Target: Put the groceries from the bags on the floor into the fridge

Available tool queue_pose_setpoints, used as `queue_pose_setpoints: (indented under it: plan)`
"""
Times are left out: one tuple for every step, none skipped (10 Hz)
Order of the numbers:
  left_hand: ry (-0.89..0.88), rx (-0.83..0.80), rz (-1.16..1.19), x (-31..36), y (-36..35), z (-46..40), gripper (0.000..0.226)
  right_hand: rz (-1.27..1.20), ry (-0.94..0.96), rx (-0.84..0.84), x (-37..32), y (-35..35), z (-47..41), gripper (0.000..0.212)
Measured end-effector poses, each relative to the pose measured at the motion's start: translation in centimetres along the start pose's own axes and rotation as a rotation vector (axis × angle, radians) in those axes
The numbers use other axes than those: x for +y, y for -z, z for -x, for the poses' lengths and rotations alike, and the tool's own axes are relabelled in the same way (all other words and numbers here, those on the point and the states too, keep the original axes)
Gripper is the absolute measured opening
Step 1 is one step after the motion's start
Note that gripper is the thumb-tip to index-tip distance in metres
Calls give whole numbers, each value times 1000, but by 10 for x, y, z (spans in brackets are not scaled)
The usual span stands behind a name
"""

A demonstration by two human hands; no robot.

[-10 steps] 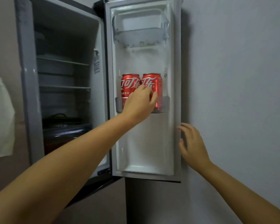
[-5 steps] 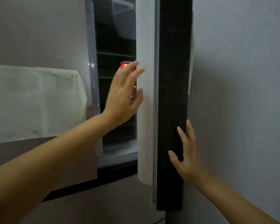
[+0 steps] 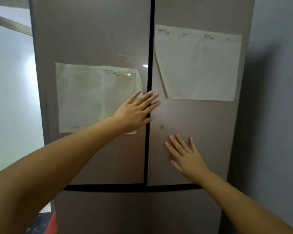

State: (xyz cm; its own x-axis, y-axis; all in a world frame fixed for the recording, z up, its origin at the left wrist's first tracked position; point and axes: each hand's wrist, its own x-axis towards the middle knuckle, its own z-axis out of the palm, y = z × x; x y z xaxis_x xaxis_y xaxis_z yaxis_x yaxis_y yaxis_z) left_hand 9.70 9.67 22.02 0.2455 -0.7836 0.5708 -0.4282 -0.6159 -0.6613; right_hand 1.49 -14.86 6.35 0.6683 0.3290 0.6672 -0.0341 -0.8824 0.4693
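Note:
The mauve fridge [image 3: 95, 39] fills the view with both upper doors closed. A black seam [image 3: 150, 48] runs down between them. My left hand [image 3: 135, 112] lies flat with straight fingers across the seam, touching both doors. My right hand [image 3: 186, 154] presses flat on the right door [image 3: 201, 119], fingers spread. Neither hand holds anything. The cola cans are hidden behind the closed doors. No bags show in this view.
Paper sheets are stuck on the left door [image 3: 85, 97] and on the right door [image 3: 201, 65]. A grey wall [image 3: 277, 98] stands right of the fridge. A bright white panel [image 3: 10, 92] is to the left. Something red [image 3: 52, 223] sits low at the fridge's left foot.
The right fridge door swung closed, hiding the two cola cans. My left hand left the cans and now rests across the seam. My right hand moved from the door's edge to its front.

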Motion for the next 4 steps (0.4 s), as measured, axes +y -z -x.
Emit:
queue_pose_setpoints:
  plan:
    - [65, -33, 72, 5, -15, 0, 62, 15, -38, -34, -7, -10, -9, 74]
    - [76, -45, 86, 8, -17, 1, 60, 21, -35, -61, -2, -8, -11, 78]
    - [110, -126, 122, 15, -2, -3, 68, -48, -6, -156, -5, 4, -9, 91]
    - [92, -54, 202, 44, -7, 22, 67, -246, -35, -287, 1, 49, -16, 69]
